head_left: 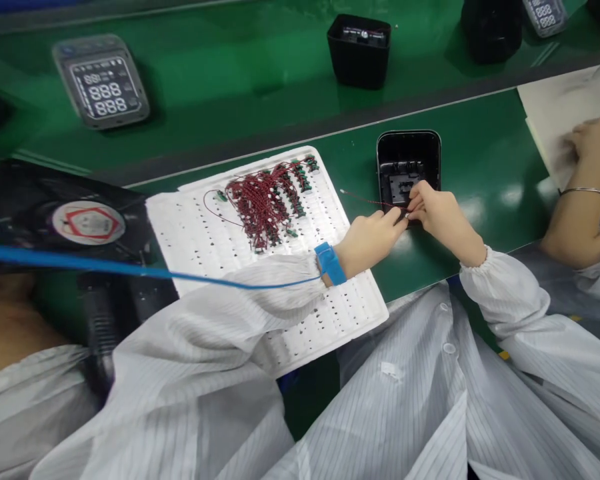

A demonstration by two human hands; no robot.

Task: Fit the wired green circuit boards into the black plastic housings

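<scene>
A black plastic housing (434,160) lies on the green bench with its hollow side up, moulded fittings showing inside. At its near edge my left hand (373,241) and my right hand (441,217) meet, fingertips pinched together. Between them is a small part, mostly hidden by the fingers, from which a thin red-and-black wire (365,199) runs left to a white end. To the left, a white foam tray (190,233) carries a tangled bunch of red-wired small green boards (263,203). My left forearm reaches across this tray.
A blue wrist strap cord (250,287) stretches leftward from my left wrist. Along the back belt (240,87) stand a display unit (105,90) and black housings (359,60). Another person's hand (597,143) works at the right; a dark machine (35,213) and another person's arm are at left.
</scene>
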